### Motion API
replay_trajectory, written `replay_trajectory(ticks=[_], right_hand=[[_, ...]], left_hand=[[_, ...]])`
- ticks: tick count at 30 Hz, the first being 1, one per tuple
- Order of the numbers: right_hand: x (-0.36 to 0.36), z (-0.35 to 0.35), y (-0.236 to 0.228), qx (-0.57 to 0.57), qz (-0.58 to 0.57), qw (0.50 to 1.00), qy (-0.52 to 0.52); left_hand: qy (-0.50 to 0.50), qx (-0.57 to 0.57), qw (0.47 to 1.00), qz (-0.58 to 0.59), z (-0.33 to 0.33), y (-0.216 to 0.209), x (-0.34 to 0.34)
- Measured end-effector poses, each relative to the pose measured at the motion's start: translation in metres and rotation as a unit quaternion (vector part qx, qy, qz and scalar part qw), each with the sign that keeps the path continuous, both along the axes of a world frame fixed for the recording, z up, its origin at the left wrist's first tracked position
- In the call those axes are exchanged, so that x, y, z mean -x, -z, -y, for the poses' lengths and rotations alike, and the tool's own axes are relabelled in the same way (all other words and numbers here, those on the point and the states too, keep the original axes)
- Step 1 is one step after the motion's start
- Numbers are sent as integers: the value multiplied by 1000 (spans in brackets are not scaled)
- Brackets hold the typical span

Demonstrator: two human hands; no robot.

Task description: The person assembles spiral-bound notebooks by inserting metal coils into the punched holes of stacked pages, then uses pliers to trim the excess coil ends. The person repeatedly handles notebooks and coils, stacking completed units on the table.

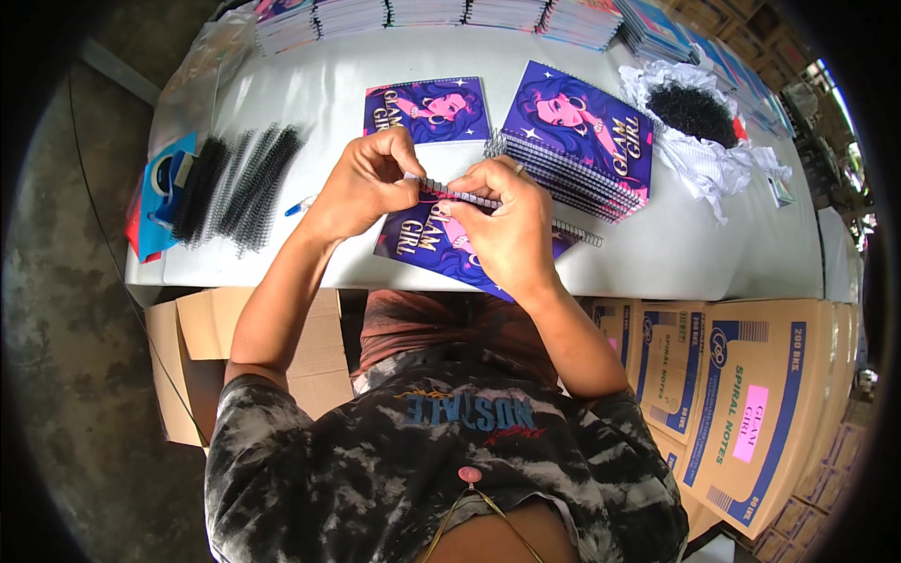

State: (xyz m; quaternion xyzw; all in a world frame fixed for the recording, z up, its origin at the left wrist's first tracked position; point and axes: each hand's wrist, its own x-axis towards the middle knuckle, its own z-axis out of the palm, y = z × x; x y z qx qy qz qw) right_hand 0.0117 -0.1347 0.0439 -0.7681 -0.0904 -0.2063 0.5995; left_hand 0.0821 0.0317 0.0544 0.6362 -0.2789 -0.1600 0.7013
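A purple notebook (420, 242) with a cartoon figure on its cover lies in front of me at the table's near edge. A dark spiral binding coil (578, 234) runs along its far edge, and the coil's loose tail sticks out beyond the right side of the book. My left hand (370, 180) pinches the left end of that bound edge between thumb and fingers. My right hand (507, 220) closes over the coil farther right, its thumb on the near side. Just beyond my hands lies another notebook (434, 111) with the same cover.
At right stands a stack of notebooks (577, 122), beside a heap of black coils (693, 114) on crumpled paper. Bundles of loose coils (255, 188), a tape dispenser (171, 183) and a pen (300, 205) lie at left. Notebook stacks (352, 17) line the far edge; cartons (751, 394) stand below right.
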Motion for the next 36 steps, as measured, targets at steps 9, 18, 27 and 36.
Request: replay_trajectory(ticks=[9,18,27,36], right_hand=[[14,74,-36,-97,83,991,46],[-13,179,28,-38,130,921,365],[-41,155,91,-165,147,856,468],[-46,152,93,-96,170,832,520]], left_hand=[[29,-167,950,262,39,-32,-3],[-403,-139,818,387,164,16,-54],[-425,-96,846,307,169,76,-57],[-413,-34,885,212,162,76,-55]])
